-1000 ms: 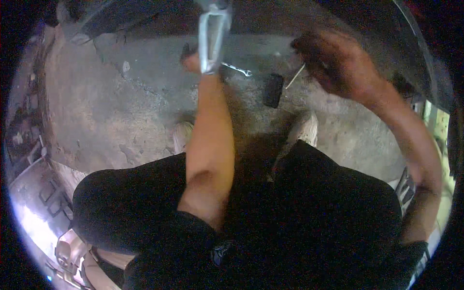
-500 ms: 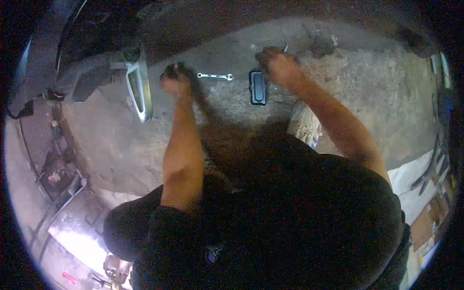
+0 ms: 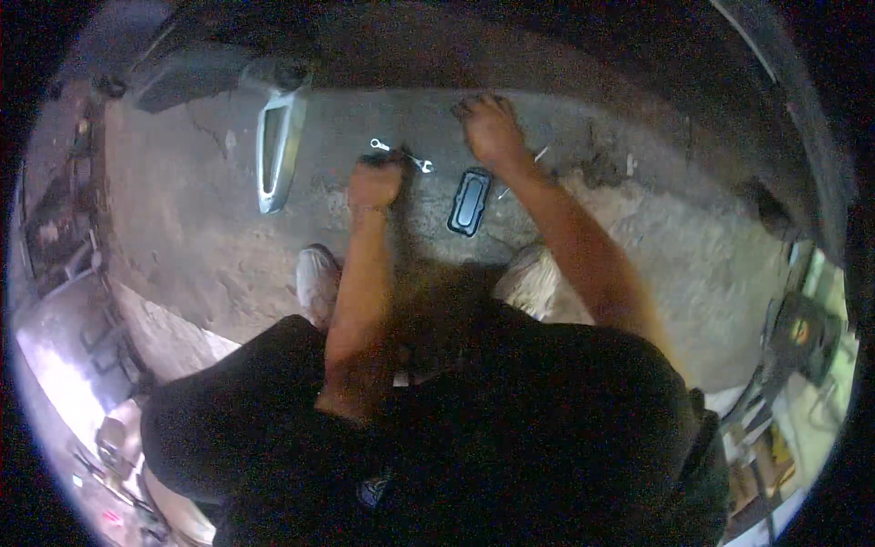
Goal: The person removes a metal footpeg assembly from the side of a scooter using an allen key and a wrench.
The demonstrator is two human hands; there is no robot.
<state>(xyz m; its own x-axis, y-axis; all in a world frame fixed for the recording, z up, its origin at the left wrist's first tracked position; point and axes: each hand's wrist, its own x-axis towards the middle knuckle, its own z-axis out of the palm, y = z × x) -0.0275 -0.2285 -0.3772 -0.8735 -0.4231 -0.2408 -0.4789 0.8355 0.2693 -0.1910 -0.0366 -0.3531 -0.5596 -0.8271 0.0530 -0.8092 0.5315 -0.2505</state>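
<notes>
A silver combination wrench (image 3: 426, 166) lies slanted on the concrete floor. My left hand (image 3: 374, 187) is at its middle, with darkened fingers curled over the shaft and hiding part of it. Farther to the right, my right hand (image 3: 492, 132) has its fingers bent in at the edge of a dark area; anything within them is hidden. A black rectangular part with a pale grey inset panel (image 3: 470, 202) sits on the floor just below the right hand. A thin metal rod (image 3: 541, 154) shows on both sides of my right wrist.
To the left stands a silver metal piece with a long slot (image 3: 290, 146). A large dark form (image 3: 547, 55) spans the far side. My pale shoes (image 3: 318, 278) are near my forearms. Assorted items (image 3: 775, 447) crowd the right rim, and a bright pale surface (image 3: 68, 351) is at the left rim.
The view has turned, tilting everything on the floor. My left hand has come over to the wrench. My right hand has shifted away from the rod and past the black part.
</notes>
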